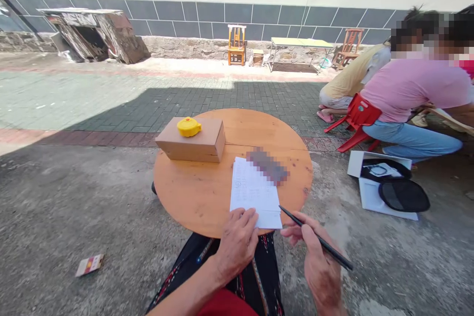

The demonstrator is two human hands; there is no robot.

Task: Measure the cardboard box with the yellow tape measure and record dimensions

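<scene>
Your left hand [237,244] lies palm down at the table's 6 o'clock edge. The fingers are spread and flat, closed on nothing, and the fingertips press the near edge of the paper [254,192].

Your right hand [318,261] sits off the rim at about 5 o'clock. Thumb and fingers are pinched tight on the pen [326,247]. The pen is black and slim and slants, with its tip toward 10 o'clock and its tail toward 4 o'clock. The tip is just beside the sheet's lower right corner; you cannot tell whether it touches.

The paper is white with faint handwriting. It lies flat on the round wooden table [200,197], running from the centre toward 6 o'clock. A blurred-out patch crosses its far right corner; what it is cannot be told.

A closed cardboard box [192,140] rests flat at the table's 10 o'clock, well apart from the sheet. A yellow tape measure [188,127] sits on its lid.

On the ground:
- A small card [89,264] lies at 8 o'clock from the table.
- An open white carton [370,192] lies at 3 o'clock, with a black round case [403,196] resting on it.

Two other people [407,89] crouch at 2 o'clock, bent away from you. One of them sits on a red stool [355,118].
</scene>
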